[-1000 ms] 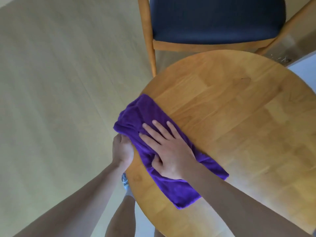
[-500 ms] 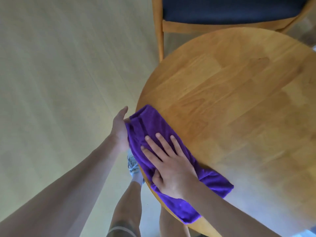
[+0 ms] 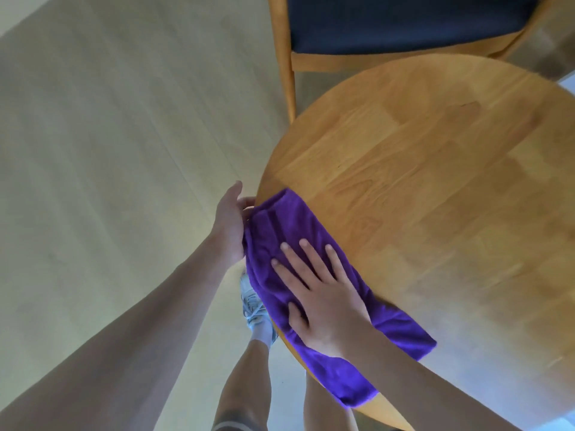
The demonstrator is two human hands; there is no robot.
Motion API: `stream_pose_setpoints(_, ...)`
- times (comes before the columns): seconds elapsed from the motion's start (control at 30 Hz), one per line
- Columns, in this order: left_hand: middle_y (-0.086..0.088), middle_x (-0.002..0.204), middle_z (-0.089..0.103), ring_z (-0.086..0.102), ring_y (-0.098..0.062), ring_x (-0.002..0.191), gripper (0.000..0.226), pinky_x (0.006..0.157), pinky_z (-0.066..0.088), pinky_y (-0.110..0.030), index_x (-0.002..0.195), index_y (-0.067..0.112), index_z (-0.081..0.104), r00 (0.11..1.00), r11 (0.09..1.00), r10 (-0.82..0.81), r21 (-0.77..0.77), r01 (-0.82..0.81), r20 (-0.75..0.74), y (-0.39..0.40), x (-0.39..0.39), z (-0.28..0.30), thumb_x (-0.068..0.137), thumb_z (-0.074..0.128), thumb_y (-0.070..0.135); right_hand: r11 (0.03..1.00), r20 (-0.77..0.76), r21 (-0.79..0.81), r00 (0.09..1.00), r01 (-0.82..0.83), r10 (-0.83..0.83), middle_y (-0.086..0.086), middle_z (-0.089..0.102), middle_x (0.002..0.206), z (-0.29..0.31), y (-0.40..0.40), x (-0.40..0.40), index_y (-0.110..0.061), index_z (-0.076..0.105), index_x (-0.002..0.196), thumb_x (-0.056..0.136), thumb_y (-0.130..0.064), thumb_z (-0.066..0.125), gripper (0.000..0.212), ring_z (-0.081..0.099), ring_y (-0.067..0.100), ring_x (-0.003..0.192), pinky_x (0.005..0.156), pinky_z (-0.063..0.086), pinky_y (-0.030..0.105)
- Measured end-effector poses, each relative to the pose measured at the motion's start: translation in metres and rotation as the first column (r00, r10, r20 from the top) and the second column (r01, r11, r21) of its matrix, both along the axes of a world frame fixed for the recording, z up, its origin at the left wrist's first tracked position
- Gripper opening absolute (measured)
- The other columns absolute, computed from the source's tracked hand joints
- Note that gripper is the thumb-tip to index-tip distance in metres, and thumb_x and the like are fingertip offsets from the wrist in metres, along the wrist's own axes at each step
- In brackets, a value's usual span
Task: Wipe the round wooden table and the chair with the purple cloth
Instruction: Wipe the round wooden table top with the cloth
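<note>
Pale wood floor (image 3: 109, 150) surrounds your round table (image 3: 435, 197); your right hand (image 3: 323, 293) presses flat, fingers straight, on the purple cloth (image 3: 286, 225) at its near-left edge; your left hand (image 3: 230, 222), fingers relaxed, touches the cloth's overhang; the chair (image 3: 404, 23) stands beyond.

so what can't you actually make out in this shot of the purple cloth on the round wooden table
Head view only:
- Left hand: its fingertips are hidden behind the purple cloth at the table's rim, so its grip is unclear.
- Round wooden table: right side cut off by the frame, near part washed out by glare; base unseen.
- Wooden chair with dark blue seat: back cropped by the top edge.
- Right hand covers the cloth's middle.
</note>
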State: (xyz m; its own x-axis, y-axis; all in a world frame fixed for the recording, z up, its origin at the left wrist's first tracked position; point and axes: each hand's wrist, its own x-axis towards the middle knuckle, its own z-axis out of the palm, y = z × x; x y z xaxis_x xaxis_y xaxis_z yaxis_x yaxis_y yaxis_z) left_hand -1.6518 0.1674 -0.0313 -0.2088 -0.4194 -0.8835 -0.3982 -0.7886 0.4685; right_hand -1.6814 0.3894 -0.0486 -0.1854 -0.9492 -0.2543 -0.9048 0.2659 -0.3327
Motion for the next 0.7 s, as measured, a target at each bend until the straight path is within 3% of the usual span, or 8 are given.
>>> stream_pose_setpoints(0.13,-0.005,0.079,0.07,0.066,-0.022,0.068,0.053,0.066,0.053,-0.031,0.104,0.01,0.067,0.992,0.993,-0.095,-0.06,0.101,0.084,-0.005,-0.019,-0.001,0.1,0.042,0.057,0.971,-0.03,-0.053,0.973,-0.231,0.23,-0.002,0.01,0.173,-0.006,0.033,-0.043,-0.027,0.028,0.162,0.087,-0.043,0.052,0.08,0.008,0.023,0.159,0.127,0.006,0.051)
stream_pose_setpoints(0.2,-0.007,0.1,0.075,0.072,-0.025,0.09,0.051,0.089,0.058,-0.04,0.118,0.01,0.067,0.989,0.989,-0.099,-0.1,0.11,0.109,0.001,-0.026,-0.006,0.102,0.042,0.052,0.972,-0.075,-0.05,0.972,-0.229,0.225,-0.002,0.011,0.173,-0.01,0.022,-0.08,-0.028,0.028,0.162,0.086,-0.044,0.049,0.08,0.01,0.022,0.159,0.127,0.006,0.049)
stream_pose_setpoints(0.27,-0.007,0.122,0.07,0.065,-0.028,0.115,0.048,0.107,0.048,-0.043,0.128,0.014,0.066,0.974,0.948,-0.164,-0.248,0.2,0.159,0.006,-0.031,-0.013,0.105,0.038,0.046,0.997,-0.137,-0.043,0.989,-0.064,0.058,-0.003,0.012,0.173,-0.013,-0.004,-0.12,-0.029,0.026,0.162,0.087,-0.045,0.045,0.079,0.01,0.023,0.159,0.127,0.004,0.048)
stream_pose_setpoints(0.43,-0.003,0.134,0.051,0.053,-0.027,0.117,0.057,0.099,0.041,-0.043,0.14,0.015,0.046,0.856,0.779,-0.335,-0.396,0.486,0.393,0.019,-0.033,-0.016,0.104,0.028,0.054,0.836,-0.136,0.004,0.829,0.549,-0.543,-0.003,-0.001,0.174,-0.004,-0.081,-0.142,-0.028,0.01,0.164,0.088,-0.043,0.026,0.079,-0.004,0.024,0.159,0.127,-0.004,0.052)
stream_pose_setpoints(0.5,-0.009,0.149,0.04,0.042,-0.033,0.134,0.056,0.108,0.036,-0.048,0.148,0.012,0.037,0.738,0.611,-0.378,-0.447,0.653,0.559,0.024,-0.03,-0.016,0.105,0.033,0.047,0.815,-0.119,0.009,0.81,0.579,-0.574,0.001,-0.003,0.174,-0.002,-0.094,-0.118,-0.025,0.007,0.165,0.09,-0.045,0.025,0.08,-0.005,0.028,0.159,0.126,-0.006,0.054)
stream_pose_setpoints(0.57,-0.013,0.162,0.026,0.026,-0.033,0.148,0.058,0.118,0.027,-0.049,0.155,0.011,0.026,0.653,0.335,-0.382,-0.56,0.757,0.654,0.028,-0.03,-0.013,0.103,0.041,0.033,0.891,-0.107,0.02,0.887,0.455,-0.45,0.002,-0.007,0.173,-0.002,-0.087,-0.102,-0.025,0.005,0.165,0.093,-0.047,0.025,0.078,-0.009,0.028,0.159,0.126,-0.006,0.055)
stream_pose_setpoints(0.63,-0.012,0.168,0.016,0.013,-0.029,0.155,0.068,0.126,0.019,-0.046,0.159,0.011,0.017,0.606,0.082,-0.419,-0.637,0.767,0.676,0.028,-0.036,-0.012,0.097,0.044,0.019,0.961,-0.089,0.017,0.958,0.276,-0.274,0.0,-0.008,0.173,-0.006,-0.069,-0.111,-0.026,0.005,0.165,0.096,-0.048,0.024,0.075,-0.01,0.026,0.159,0.127,-0.003,0.055)
stream_pose_setpoints(0.7,-0.009,0.17,0.011,0.007,-0.024,0.158,0.075,0.127,0.017,-0.043,0.161,0.01,0.014,0.554,-0.06,-0.468,-0.651,0.757,0.688,0.029,-0.045,-0.013,0.093,0.046,0.014,0.991,-0.095,-0.007,0.986,0.136,-0.136,-0.002,-0.003,0.174,-0.008,-0.053,-0.138,-0.028,0.009,0.165,0.096,-0.051,0.026,0.074,-0.007,0.023,0.159,0.127,0.0,0.053)
